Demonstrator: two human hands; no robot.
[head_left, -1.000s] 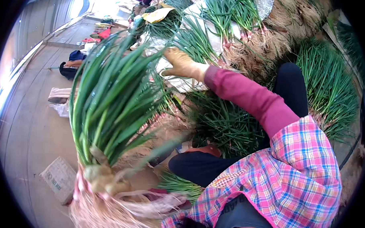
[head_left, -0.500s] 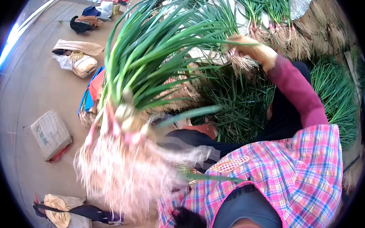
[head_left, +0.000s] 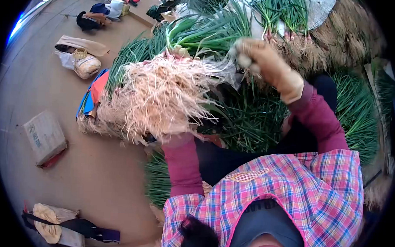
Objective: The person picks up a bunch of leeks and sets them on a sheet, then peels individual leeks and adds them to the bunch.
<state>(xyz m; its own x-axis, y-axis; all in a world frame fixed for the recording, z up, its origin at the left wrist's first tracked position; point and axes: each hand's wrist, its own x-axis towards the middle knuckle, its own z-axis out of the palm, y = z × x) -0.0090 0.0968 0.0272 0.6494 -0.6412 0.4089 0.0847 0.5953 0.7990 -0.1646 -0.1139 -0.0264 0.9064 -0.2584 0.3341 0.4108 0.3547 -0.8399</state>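
Note:
My left hand [head_left: 181, 51], in a pale glove, grips a large bunch of green onions [head_left: 164, 92] with long pale roots facing me. The roots cover most of that hand and the wrist. The green leaves [head_left: 209, 32] lie away from me, toward the pile. My right hand [head_left: 262, 60], in a tan glove with greyish fingertips, is raised just right of the bunch. Its fingers are curled together beside a thin translucent sheet [head_left: 232, 74]; what they hold, if anything, I cannot tell.
More green onion bunches [head_left: 292, 22] lie on pale sheeting at the back. Loose green leaves [head_left: 258, 121] fill the space before my legs, and another heap [head_left: 354, 116] is at right. On the floor at left are a box [head_left: 45, 135], bags [head_left: 84, 65] and clothing [head_left: 90, 21].
The green onion bunch in my left hand has moved away from me and lowered onto the pile, its leaves now pointing away. My right hand has come slightly nearer, away from the bunches behind it.

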